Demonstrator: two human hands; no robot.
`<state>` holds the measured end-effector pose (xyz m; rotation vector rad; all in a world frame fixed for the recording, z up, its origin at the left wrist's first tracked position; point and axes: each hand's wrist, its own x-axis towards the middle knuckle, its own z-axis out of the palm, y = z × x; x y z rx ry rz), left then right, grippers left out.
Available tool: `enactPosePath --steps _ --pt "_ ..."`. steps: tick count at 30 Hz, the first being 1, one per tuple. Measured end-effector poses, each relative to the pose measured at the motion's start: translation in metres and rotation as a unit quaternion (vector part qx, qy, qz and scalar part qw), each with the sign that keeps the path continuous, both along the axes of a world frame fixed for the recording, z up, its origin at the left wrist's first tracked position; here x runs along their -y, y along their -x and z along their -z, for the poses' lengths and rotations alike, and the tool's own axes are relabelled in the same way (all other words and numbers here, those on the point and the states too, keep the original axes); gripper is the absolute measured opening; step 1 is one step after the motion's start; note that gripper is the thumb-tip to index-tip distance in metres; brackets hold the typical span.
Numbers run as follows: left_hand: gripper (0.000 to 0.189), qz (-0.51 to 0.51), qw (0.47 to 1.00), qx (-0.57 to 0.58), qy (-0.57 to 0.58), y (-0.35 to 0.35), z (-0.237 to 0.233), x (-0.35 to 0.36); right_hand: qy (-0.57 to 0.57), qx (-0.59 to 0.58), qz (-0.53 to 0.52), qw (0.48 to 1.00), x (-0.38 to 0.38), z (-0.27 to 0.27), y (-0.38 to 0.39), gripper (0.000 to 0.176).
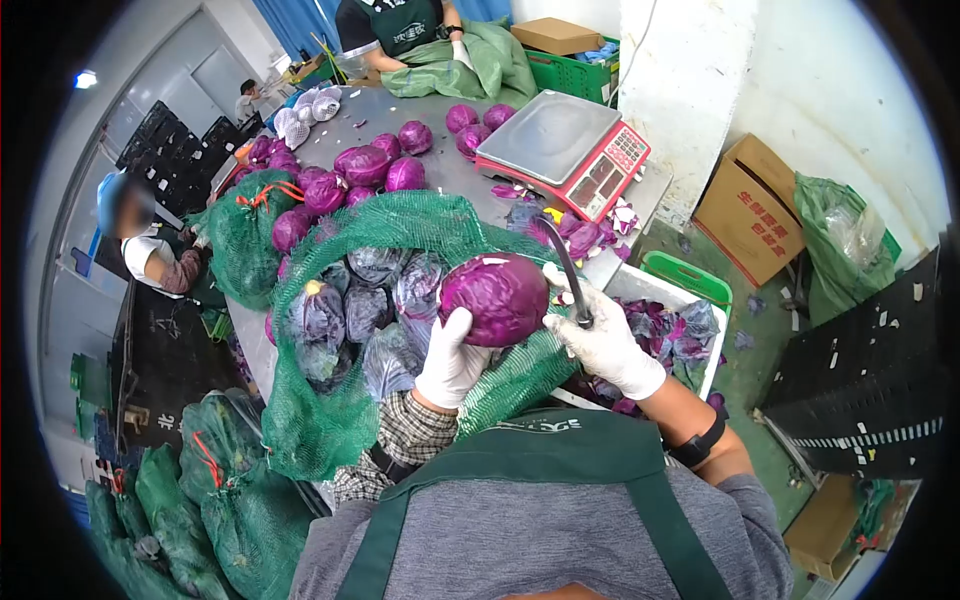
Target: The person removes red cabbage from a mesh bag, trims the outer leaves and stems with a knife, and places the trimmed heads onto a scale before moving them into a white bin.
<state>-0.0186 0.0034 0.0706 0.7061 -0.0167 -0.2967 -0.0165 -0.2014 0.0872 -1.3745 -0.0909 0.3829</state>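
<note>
In a white glove, my left hand (pixel 450 362) is closed under a purple red cabbage (pixel 494 300), holding it up in front of my chest. My right hand (pixel 604 338), gloved too, grips a knife (pixel 568 262) with a curved dark blade pointing up and away; its fingertips are right at the cabbage's right side. Below the cabbage spreads a green mesh bag (pixel 400 215), its mouth wide and full of cabbages (pixel 368 312) with dull outer leaves. To the right, a white crate (pixel 712 365) holds stripped leaves (pixel 655 335).
Peeled cabbages (pixel 365 165) lie across the metal table (pixel 375 108), with a red scale (pixel 560 140) at the back right. A person (pixel 410 30) handles green sacking opposite; another person (pixel 150 245) works left. Filled mesh bags (pixel 240 510) stand lower left, black crates (pixel 860 370) right.
</note>
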Motion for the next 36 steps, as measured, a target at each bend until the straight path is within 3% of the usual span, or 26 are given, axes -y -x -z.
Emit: enactPosePath --steps 2,3,6,8,15,18,20,21,24,26,28,29,32,36 --pt "0.075 -0.086 0.986 0.109 -0.093 0.000 -0.003 0.003 0.079 0.295 0.100 0.947 -0.006 0.020 -0.004 0.057" --pt "0.073 -0.108 0.983 0.107 -0.098 0.001 -0.003 0.005 0.122 0.358 0.123 0.918 -0.011 0.016 -0.005 0.045" --pt "0.075 -0.145 0.964 0.138 -0.174 0.005 -0.002 0.010 0.129 0.343 0.112 0.924 -0.015 -0.005 0.003 0.038" --pt "0.078 -0.143 0.962 0.139 -0.188 0.006 0.000 0.009 0.184 0.393 0.124 0.892 -0.012 0.001 -0.005 0.032" --pt "0.081 -0.187 0.946 0.155 -0.214 0.003 0.005 0.004 0.079 0.371 0.143 0.914 -0.016 0.012 -0.014 0.019" --pt "0.079 -0.176 0.951 0.147 -0.209 0.002 0.001 -0.001 0.126 0.384 0.138 0.904 -0.004 0.004 -0.016 0.015" --pt "0.076 -0.129 0.957 0.138 -0.219 0.000 -0.001 -0.011 0.248 0.353 0.160 0.888 0.004 -0.005 -0.019 0.013" --pt "0.077 -0.099 0.973 0.108 -0.180 0.000 -0.001 -0.013 0.248 0.340 0.179 0.889 0.009 -0.005 -0.026 0.012" --pt "0.077 -0.074 0.983 0.081 -0.150 0.004 0.005 -0.016 0.287 0.283 0.240 0.883 0.030 -0.003 -0.054 0.015" --pt "0.077 -0.073 0.977 0.101 -0.171 0.003 0.004 -0.015 0.221 0.287 0.224 0.905 0.034 0.003 -0.057 0.023" --pt "0.076 -0.068 0.979 0.105 -0.159 0.003 0.005 -0.013 0.165 0.255 0.128 0.944 0.023 -0.011 -0.030 0.033" --pt "0.076 -0.065 0.983 0.078 -0.153 0.004 0.004 -0.012 0.230 0.286 0.070 0.928 0.022 -0.013 -0.022 0.043" --pt "0.074 -0.078 0.988 0.054 -0.124 0.003 0.004 -0.009 0.171 0.382 0.055 0.906 0.010 0.004 -0.011 0.046" --pt "0.069 -0.088 0.985 0.092 -0.115 0.003 0.002 -0.004 0.230 0.383 0.070 0.892 0.006 0.011 -0.010 0.036"
